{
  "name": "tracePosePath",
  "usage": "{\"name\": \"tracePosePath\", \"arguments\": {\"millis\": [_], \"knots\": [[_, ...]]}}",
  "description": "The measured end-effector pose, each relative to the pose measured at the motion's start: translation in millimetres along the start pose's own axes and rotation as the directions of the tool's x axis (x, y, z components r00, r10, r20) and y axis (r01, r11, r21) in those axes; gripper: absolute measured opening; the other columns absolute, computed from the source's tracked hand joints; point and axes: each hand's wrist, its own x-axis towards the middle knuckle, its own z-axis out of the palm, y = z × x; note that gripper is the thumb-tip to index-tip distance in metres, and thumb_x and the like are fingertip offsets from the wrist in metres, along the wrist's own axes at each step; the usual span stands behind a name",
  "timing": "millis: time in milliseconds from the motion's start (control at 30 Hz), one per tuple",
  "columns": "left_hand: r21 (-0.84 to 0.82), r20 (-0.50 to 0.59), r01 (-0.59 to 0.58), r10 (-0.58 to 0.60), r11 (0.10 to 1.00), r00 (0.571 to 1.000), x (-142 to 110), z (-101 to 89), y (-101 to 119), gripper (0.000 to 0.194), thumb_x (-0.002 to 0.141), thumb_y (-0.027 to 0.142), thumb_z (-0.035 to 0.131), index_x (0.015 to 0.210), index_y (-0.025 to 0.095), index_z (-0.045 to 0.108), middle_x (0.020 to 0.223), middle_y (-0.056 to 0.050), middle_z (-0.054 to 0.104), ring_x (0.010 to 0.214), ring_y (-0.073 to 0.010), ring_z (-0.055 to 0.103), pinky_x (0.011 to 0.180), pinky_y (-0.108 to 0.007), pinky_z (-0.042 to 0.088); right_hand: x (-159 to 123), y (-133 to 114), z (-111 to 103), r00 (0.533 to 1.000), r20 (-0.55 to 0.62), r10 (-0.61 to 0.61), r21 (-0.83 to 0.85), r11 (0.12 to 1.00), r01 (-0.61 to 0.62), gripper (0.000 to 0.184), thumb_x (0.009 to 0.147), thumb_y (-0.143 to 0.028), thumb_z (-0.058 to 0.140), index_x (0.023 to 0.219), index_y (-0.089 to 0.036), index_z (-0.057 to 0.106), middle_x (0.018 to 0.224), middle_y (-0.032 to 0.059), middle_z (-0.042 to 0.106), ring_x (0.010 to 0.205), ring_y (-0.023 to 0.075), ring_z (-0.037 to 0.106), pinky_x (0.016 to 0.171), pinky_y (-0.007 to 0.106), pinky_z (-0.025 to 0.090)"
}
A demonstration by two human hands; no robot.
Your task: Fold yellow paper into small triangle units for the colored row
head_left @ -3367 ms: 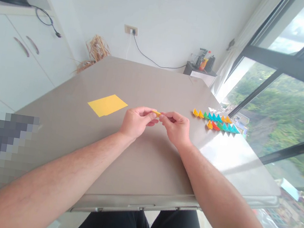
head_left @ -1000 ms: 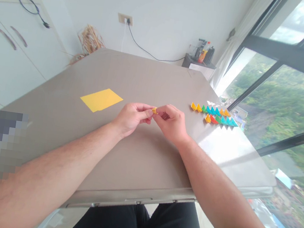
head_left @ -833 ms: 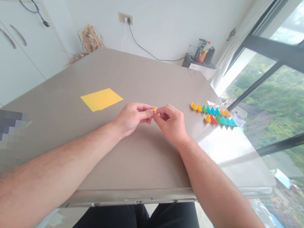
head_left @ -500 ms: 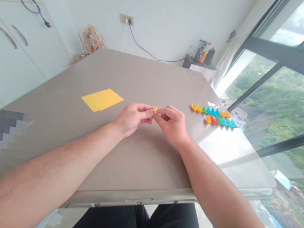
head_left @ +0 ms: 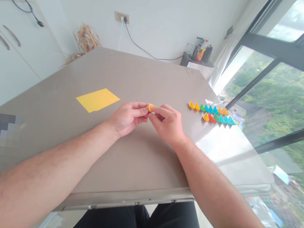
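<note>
**Folded yellow paper piece pinched between both hands**

The small folded yellow paper piece (head_left: 149, 107) sits above the middle of the table (head_left: 133, 164), held just off its surface. The left hand (head_left: 127, 117) pinches it from one side with thumb and forefinger pressed together on the paper. The right hand (head_left: 167, 123) pinches it from the other side in the same way, fingertips meeting those of the left.

A flat yellow sheet (head_left: 97, 99) lies on the table toward its left edge, well apart from the hands. Near the right edge, by the window, stand two short rows of folded paper triangles (head_left: 211, 113) in yellow, green, blue and red, packed touching one another. Both forearms reach in over the near edge.
</note>
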Motion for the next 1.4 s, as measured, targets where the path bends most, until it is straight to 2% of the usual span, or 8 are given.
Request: {"name": "tracePosePath", "arguments": {"millis": [267,433,633,767,900,1067,1300,1400], "knots": [[-0.006,-0.014,-0.034,0.034,0.999,0.999,-1.1,-0.5,-1.6,0.028,0.071,0.031,0.087,0.094,0.016,0.080,0.092,-0.009,0.074,0.088,-0.0185,0.068,0.080,-0.031,0.055,3.6,-7.5,-5.8,0.996,0.050,0.077,0.069,0.994,-0.080,0.013,0.082,-0.024,0.066,0.088,-0.021,0.078,0.068,-0.0015,0.057,0.059,0.0099,0.049,0.060,0.026,0.045],[0.007,-0.091,-0.082,0.083,0.997,0.992,-1.9,3.8,-2.2,0.031,0.065,0.031,0.092,0.090,0.018,0.080,0.091,-0.007,0.075,0.087,-0.0177,0.069,0.082,-0.032,0.055,3.3,-10.0,-5.4,0.988,0.059,0.142,0.151,0.977,-0.149,0.009,0.080,-0.022,0.067,0.082,-0.021,0.076,0.069,-0.0017,0.059,0.061,0.0104,0.051,0.060,0.027,0.044],[0.075,-0.158,-0.165,0.175,0.983,0.972,-3.0,6.2,-3.3,0.031,0.065,0.032,0.092,0.089,0.017,0.080,0.084,-0.006,0.076,0.078,-0.0164,0.069,0.081,-0.036,0.057,4.1,-11.3,-9.3,0.919,0.228,0.321,0.281,0.882,-0.378,0.018,0.080,-0.033,0.073,0.091,-0.019,0.078,0.066,-0.0023,0.062,0.059,0.0104,0.049,0.057,0.027,0.042],[0.152,-0.174,-0.235,0.260,0.960,0.950,-2.3,6.6,-7.0,0.032,0.066,0.034,0.091,0.092,0.018,0.080,0.089,-0.006,0.077,0.082,-0.0180,0.070,0.079,-0.035,0.057,7.1,-13.2,-11.2,0.871,0.291,0.396,0.368,0.793,-0.485,0.029,0.079,-0.044,0.077,0.094,-0.019,0.078,0.076,0.0021,0.071,0.066,0.0132,0.056,0.057,0.028,0.044],[0.204,-0.191,-0.248,0.287,0.947,0.939,-3.0,8.8,-8.2,0.034,0.066,0.036,0.091,0.093,0.018,0.080,0.090,-0.006,0.078,0.086,-0.0207,0.072,0.084,-0.039,0.059,7.8,-14.3,-9.4,0.859,0.284,0.426,0.352,0.787,-0.507,0.027,0.080,-0.045,0.076,0.089,-0.019,0.079,0.080,0.0032,0.074,0.065,0.0125,0.057,0.056,0.027,0.045],[0.283,-0.214,-0.232,0.297,0.931,0.931,-4.7,10.5,-5.7,0.036,0.065,0.039,0.091,0.092,0.018,0.080,0.089,-0.007,0.079,0.089,-0.0237,0.073,0.088,-0.042,0.059,6.5,-14.5,-7.7,0.870,0.261,0.418,0.359,0.795,-0.490,0.022,0.082,-0.039,0.071,0.086,-0.019,0.079,0.080,0.0022,0.075,0.060,0.0103,0.055,0.056,0.025,0.045],[0.322,-0.241,-0.239,0.324,0.916,0.915,-6.3,12.8,-5.8,0.038,0.064,0.043,0.092,0.091,0.018,0.081,0.086,-0.007,0.079,0.085,-0.0242,0.073,0.086,-0.040,0.059,7.9,-18.9,-8.1,0.840,0.254,0.479,0.410,0.733,-0.542,0.021,0.078,-0.035,0.072,0.090,-0.018,0.080,0.079,0.0023,0.076,0.056,0.0092,0.053,0.051,0.024,0.044],[0.320,-0.244,-0.227,0.312,0.920,0.918,-6.4,13.8,-4.8,0.038,0.062,0.041,0.093,0.090,0.018,0.081,0.087,-0.007,0.079,0.086,-0.0246,0.073,0.086,-0.039,0.059,8.0,-19.4,-9.2,0.845,0.271,0.461,0.424,0.731,-0.535,0.023,0.078,-0.036,0.073,0.091,-0.019,0.080,0.082,0.0023,0.076,0.058,0.0096,0.054,0.052,0.024,0.046]]}}
